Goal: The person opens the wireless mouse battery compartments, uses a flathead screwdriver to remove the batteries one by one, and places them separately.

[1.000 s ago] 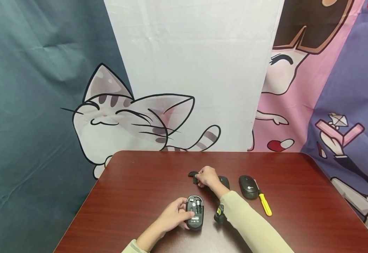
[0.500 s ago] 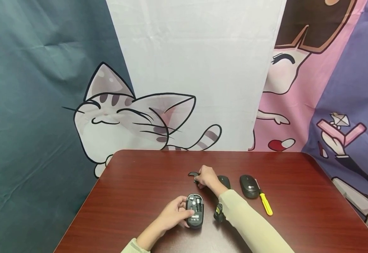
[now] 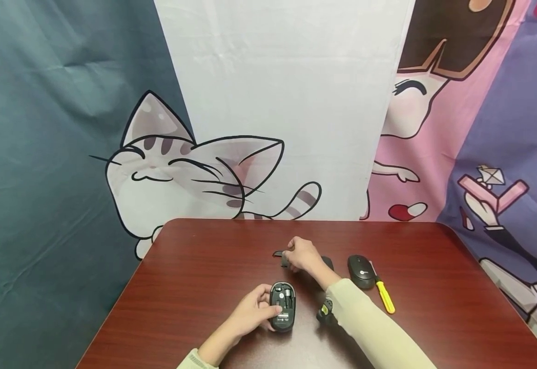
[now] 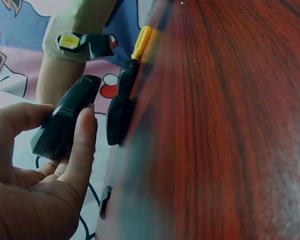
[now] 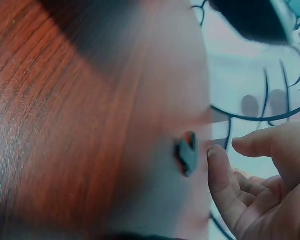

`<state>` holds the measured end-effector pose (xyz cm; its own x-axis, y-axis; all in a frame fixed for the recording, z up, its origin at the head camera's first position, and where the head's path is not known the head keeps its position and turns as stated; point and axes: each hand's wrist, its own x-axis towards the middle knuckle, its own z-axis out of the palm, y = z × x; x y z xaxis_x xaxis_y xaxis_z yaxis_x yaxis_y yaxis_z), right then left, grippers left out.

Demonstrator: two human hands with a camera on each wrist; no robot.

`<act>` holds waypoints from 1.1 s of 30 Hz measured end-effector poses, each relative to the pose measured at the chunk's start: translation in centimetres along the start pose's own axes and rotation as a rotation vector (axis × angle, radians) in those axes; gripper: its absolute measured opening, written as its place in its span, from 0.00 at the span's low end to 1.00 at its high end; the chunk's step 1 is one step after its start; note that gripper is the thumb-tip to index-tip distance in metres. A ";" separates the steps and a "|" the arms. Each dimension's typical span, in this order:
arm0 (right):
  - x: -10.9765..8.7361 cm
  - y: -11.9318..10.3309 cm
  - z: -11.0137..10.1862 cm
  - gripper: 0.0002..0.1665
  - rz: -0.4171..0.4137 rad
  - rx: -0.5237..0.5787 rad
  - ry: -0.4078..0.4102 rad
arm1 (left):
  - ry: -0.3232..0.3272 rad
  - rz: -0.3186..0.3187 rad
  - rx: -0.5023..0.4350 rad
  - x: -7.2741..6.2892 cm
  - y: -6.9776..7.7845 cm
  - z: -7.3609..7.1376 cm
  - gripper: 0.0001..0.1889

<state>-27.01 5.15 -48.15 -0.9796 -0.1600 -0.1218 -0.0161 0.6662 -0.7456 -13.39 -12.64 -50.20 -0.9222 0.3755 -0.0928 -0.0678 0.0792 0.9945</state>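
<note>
My left hand [image 3: 250,310] grips a black computer mouse [image 3: 285,320], its underside turned up and its battery compartment uncovered. In the left wrist view that mouse [image 4: 65,120] is held between thumb and fingers, above the table. Farther back, my right hand [image 3: 303,254] hovers over a small black cover [image 3: 284,262] on the table and partly hides it. The right wrist view has this cover [image 5: 188,155] lying apart from the fingertips. Thumb and forefinger of the right hand [image 5: 265,185] have a gap between them, with nothing held.
Partly behind my right wrist lies a second black mouse [image 3: 328,262]. Farther right is another black mouse [image 3: 362,271], with a yellow-handled screwdriver [image 3: 385,296] beside it. All rest on the reddish-brown table [image 3: 194,277], whose far edge meets a printed curtain [image 3: 296,102].
My right hand has risen slightly off the small cover, which shows more plainly on the table. The left hand keeps its hold on the mouse, nearly still.
</note>
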 end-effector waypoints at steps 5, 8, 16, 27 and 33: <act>-1.6 -0.5 -1.7 0.16 -0.046 -0.053 0.036 | -0.003 0.012 -0.006 0.1 0.2 0.0 0.26; -2.4 -0.6 -2.7 0.17 -0.051 -0.061 0.044 | -0.008 0.016 -0.012 0.2 0.3 0.0 0.26; -4.9 0.4 -5.6 0.19 -0.069 -0.088 0.072 | -0.018 0.027 -0.020 0.3 0.6 0.4 0.27; -8.5 3.5 -9.2 0.17 -0.104 -0.105 0.129 | 0.016 0.016 -0.008 0.5 0.8 0.9 0.27; -10.2 5.6 -10.4 0.18 -0.096 -0.060 0.138 | 0.020 0.032 -0.015 0.7 1.0 1.2 0.27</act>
<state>-19.14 18.08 -44.27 -0.9911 -0.1261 0.0427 -0.1191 0.6958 -0.7083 -13.63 -11.20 -49.32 -0.9314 0.3590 -0.0600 -0.0437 0.0533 0.9976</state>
